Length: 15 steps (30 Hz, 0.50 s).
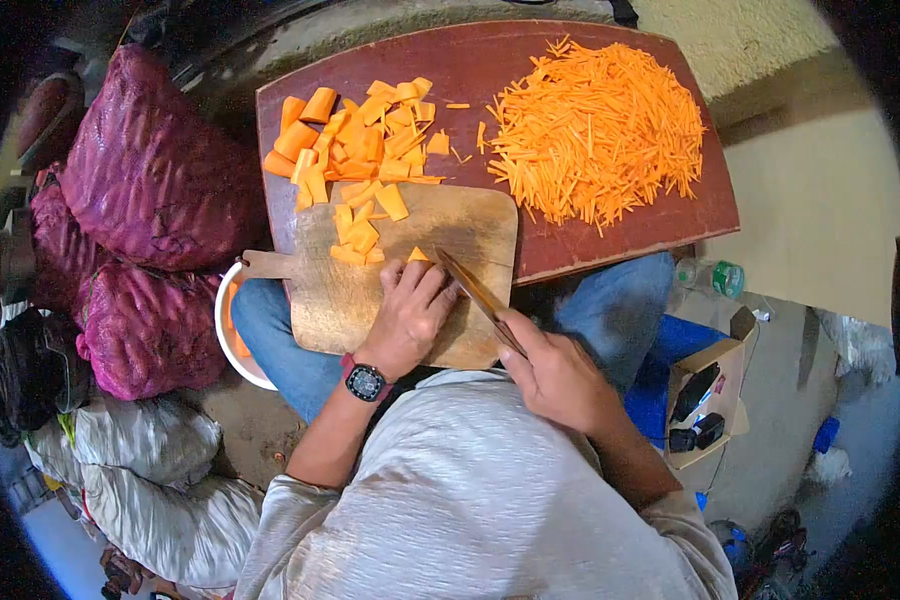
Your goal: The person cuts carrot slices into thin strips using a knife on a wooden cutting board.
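On a wooden cutting board [330, 300], my left hand [412, 312] presses down with curled fingers on a carrot piece [417, 255], of which only an orange tip shows past the fingertips. My right hand [553, 372] grips a knife [475, 290] by its handle; the blade points up and left, close beside my left fingers. Several cut carrot chunks [363, 235] lie on the board's upper left part. More carrot chunks [370, 135] are heaped on the red-brown table [460, 60] behind it. At the right rises a large pile of carrot sticks [600, 130].
Purple mesh sacks [160, 170] stand at the left, with white sacks [170, 520] below them. A white tub [232, 330] sits beside my left knee. An open cardboard box [705, 410] and a plastic bottle [720, 277] are on the right.
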Each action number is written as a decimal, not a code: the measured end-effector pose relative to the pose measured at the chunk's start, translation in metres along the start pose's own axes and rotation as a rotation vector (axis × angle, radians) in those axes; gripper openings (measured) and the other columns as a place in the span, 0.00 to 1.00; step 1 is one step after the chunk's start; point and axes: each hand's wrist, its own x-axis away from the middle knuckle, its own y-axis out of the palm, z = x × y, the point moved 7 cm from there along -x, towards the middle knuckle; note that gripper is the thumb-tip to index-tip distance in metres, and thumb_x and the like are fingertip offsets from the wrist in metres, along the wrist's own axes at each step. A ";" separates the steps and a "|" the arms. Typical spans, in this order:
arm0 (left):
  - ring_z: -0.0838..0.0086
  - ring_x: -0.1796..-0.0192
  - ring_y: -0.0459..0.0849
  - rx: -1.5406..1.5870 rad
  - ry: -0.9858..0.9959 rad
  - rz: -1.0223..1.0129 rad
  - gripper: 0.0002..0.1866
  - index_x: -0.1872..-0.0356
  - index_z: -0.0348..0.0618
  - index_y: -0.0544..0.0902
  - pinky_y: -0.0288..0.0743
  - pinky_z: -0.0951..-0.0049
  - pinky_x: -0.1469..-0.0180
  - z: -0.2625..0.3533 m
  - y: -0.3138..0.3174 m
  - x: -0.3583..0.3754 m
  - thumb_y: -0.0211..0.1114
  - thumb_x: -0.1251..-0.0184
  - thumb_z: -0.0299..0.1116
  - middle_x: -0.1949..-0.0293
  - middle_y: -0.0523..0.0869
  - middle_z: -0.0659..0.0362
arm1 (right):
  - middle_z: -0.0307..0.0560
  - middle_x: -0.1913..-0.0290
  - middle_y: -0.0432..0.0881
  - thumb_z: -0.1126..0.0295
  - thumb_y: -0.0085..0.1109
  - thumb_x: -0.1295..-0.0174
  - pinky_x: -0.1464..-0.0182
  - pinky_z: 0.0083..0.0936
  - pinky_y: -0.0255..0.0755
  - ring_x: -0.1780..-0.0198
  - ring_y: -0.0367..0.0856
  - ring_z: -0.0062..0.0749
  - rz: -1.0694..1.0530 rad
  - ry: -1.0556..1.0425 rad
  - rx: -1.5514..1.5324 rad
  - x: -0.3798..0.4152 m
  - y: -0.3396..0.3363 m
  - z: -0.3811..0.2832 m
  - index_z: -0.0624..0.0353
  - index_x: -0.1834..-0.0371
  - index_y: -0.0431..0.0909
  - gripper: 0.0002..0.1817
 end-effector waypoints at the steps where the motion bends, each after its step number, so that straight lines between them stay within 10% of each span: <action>1: 0.56 0.39 0.82 -0.001 -0.013 0.001 0.19 0.44 0.35 0.90 0.67 0.48 0.29 0.000 0.000 0.001 0.68 0.34 0.30 0.45 0.85 0.51 | 0.73 0.47 0.89 0.67 0.60 0.18 0.46 0.58 0.84 0.46 0.89 0.74 -0.006 -0.001 0.001 -0.005 0.001 -0.001 0.61 0.23 0.72 0.24; 15: 0.58 0.42 0.82 -0.065 -0.035 0.036 0.18 0.46 0.35 0.91 0.67 0.50 0.34 -0.002 0.002 0.003 0.67 0.34 0.31 0.49 0.86 0.53 | 0.73 0.47 0.89 0.67 0.59 0.18 0.47 0.58 0.83 0.46 0.89 0.75 -0.007 0.023 -0.016 0.006 -0.004 -0.005 0.61 0.23 0.72 0.24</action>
